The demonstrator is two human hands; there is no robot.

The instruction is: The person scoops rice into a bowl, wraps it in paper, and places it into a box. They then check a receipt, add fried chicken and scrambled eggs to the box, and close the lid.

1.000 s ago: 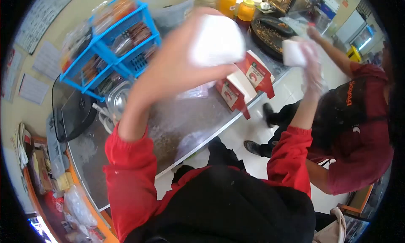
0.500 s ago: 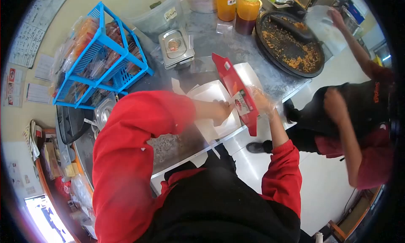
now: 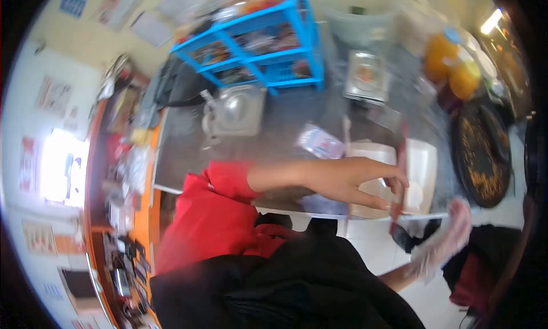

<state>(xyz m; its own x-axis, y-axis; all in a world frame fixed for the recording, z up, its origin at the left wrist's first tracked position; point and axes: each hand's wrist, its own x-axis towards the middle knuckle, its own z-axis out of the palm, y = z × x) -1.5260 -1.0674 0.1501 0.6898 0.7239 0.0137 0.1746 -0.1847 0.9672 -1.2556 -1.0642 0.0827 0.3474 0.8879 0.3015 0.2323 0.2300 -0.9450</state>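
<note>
Hands [image 3: 351, 181] near open white boxes [image 3: 421, 163]

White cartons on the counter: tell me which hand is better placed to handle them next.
Left, I'd judge. The left hand is above the cartons, its fingertips by the red panel between them. The gloved right hand is out past the counter's edge.

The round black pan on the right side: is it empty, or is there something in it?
Not empty: brownish-yellow crumbs lie scattered inside the round black pan. The blur hides what they are.
</note>
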